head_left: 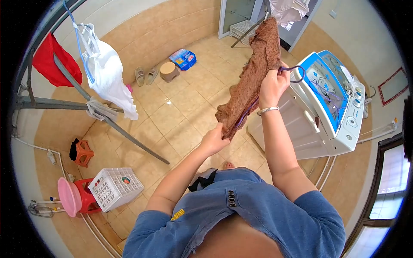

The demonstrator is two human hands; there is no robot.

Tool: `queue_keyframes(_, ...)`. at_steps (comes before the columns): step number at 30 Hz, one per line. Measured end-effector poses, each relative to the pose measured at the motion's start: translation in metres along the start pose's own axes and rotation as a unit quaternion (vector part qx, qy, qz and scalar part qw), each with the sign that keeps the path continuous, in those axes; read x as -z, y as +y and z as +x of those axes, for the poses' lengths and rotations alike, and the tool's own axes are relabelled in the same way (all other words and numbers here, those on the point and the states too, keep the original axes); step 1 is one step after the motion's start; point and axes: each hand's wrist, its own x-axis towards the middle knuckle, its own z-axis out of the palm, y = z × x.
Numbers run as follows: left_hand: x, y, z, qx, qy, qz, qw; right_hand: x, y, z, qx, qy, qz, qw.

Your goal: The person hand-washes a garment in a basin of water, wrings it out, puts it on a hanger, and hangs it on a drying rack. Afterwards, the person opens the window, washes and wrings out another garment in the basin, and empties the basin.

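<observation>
Seen from the head camera, which I follow remotely, a wrinkled brown garment hangs across the middle, in front of the person, above a tiled floor. The right hand is clenched around a purple hanger near its hook and the cloth beside it. The left hand pinches the garment's near end, likely so the fabric lies stretched along the hanger rather than bunching. More hangers lie on the washing machine at right, presumably for easy reach. At left, a white garment hangs from a blue hanger.
</observation>
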Motion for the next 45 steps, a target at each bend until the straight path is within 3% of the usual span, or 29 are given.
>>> queue_keyframes(2, 0.002, 0.000, -0.003, -0.030, -0.012, -0.022, 0.999, -0.001, 0.008, -0.001, 0.019, 0.002, -0.052, 0.998)
queue_keyframes(4, 0.010, 0.006, -0.009, -0.061, -0.023, -0.044, 0.997, 0.000, 0.016, -0.004, 0.246, -0.040, -0.268, 0.931)
queue_keyframes(5, 0.018, 0.010, -0.012, -0.063, -0.015, -0.095, 0.993, 0.008, 0.015, -0.008, 0.226, -0.118, -0.326, 0.910)
queue_keyframes(6, 0.025, 0.012, -0.014, -0.064, -0.008, -0.145, 0.987, 0.012, 0.008, -0.009, 0.227, -0.118, -0.325, 0.910)
queue_keyframes(8, 0.032, 0.001, -0.009, -0.077, -0.014, -0.228, 0.970, 0.022, 0.000, -0.005, 0.199, -0.381, -0.451, 0.782)
queue_keyframes(9, 0.037, -0.008, -0.004, -0.048, -0.055, -0.237, 0.969, 0.028, 0.007, 0.000, 0.182, -0.439, -0.475, 0.741)
queue_keyframes(10, 0.039, -0.020, 0.002, -0.019, -0.098, -0.243, 0.965, 0.029, 0.004, 0.003, 0.182, -0.440, -0.475, 0.740)
queue_keyframes(12, 0.035, -0.051, 0.022, -0.064, -0.094, -0.248, 0.962, 0.029, -0.012, 0.009, 0.122, -0.552, -0.442, 0.697)
queue_keyframes(14, 0.044, -0.047, 0.030, -0.040, 0.101, -0.205, 0.973, 0.030, -0.021, 0.011, 0.110, -0.570, -0.416, 0.700)
queue_keyframes(17, 0.050, -0.050, 0.037, -0.171, 0.262, 0.015, 0.950, 0.034, -0.025, 0.019, 0.048, -0.623, -0.379, 0.683)
queue_keyframes(20, 0.044, -0.067, 0.042, -0.195, 0.190, 0.009, 0.962, 0.040, -0.034, 0.029, 0.047, -0.637, -0.376, 0.671)
queue_keyframes(21, 0.042, -0.068, 0.043, -0.088, 0.152, -0.093, 0.980, 0.042, -0.042, 0.031, 0.022, -0.638, -0.372, 0.674)
queue_keyframes(22, 0.041, -0.069, 0.044, -0.091, 0.149, -0.090, 0.980, 0.044, -0.045, 0.033, 0.022, -0.634, -0.372, 0.677)
queue_keyframes(26, 0.034, -0.064, 0.041, -0.109, 0.175, -0.115, 0.972, 0.052, -0.053, 0.035, 0.018, -0.642, -0.370, 0.672)
queue_keyframes(28, 0.039, -0.049, 0.033, -0.149, 0.242, 0.036, 0.958, 0.055, -0.058, 0.033, 0.021, -0.613, -0.405, 0.678)
queue_keyframes(30, 0.048, -0.063, 0.040, -0.134, 0.238, 0.027, 0.961, 0.058, -0.062, 0.037, 0.022, -0.604, -0.423, 0.676)
queue_keyframes(32, 0.077, -0.084, 0.046, -0.109, 0.143, -0.110, 0.977, 0.065, -0.066, 0.041, 0.020, -0.590, -0.443, 0.674)
queue_keyframes(34, 0.110, -0.103, 0.045, -0.084, 0.208, -0.219, 0.950, 0.073, -0.071, 0.045, -0.036, -0.570, -0.500, 0.651)
queue_keyframes(36, 0.138, -0.103, 0.029, -0.049, 0.218, -0.351, 0.909, 0.086, -0.061, 0.052, -0.049, -0.542, -0.487, 0.683)
queue_keyframes(37, 0.140, -0.104, 0.025, -0.051, 0.219, -0.350, 0.909, 0.091, -0.057, 0.056, -0.076, -0.561, -0.438, 0.698)
queue_keyframes(39, 0.144, -0.106, 0.016, -0.079, 0.127, -0.270, 0.951, 0.088, -0.053, 0.057, -0.102, -0.582, -0.385, 0.709)
queue_keyframes(40, 0.142, -0.103, 0.014, -0.056, 0.078, -0.300, 0.949, 0.085, -0.054, 0.055, -0.098, -0.575, -0.389, 0.713)
queue_keyframes(42, 0.138, -0.102, 0.019, -0.113, 0.078, -0.236, 0.962, 0.079, -0.055, 0.050, -0.090, -0.560, -0.398, 0.721)
queue_keyframes(43, 0.136, -0.093, 0.019, -0.111, 0.080, -0.236, 0.962, 0.078, -0.052, 0.047, -0.028, -0.558, -0.346, 0.754)
queue_keyframes(45, 0.133, -0.064, 0.017, -0.199, 0.295, 0.003, 0.934, 0.071, -0.056, 0.047, -0.031, -0.557, -0.374, 0.740)
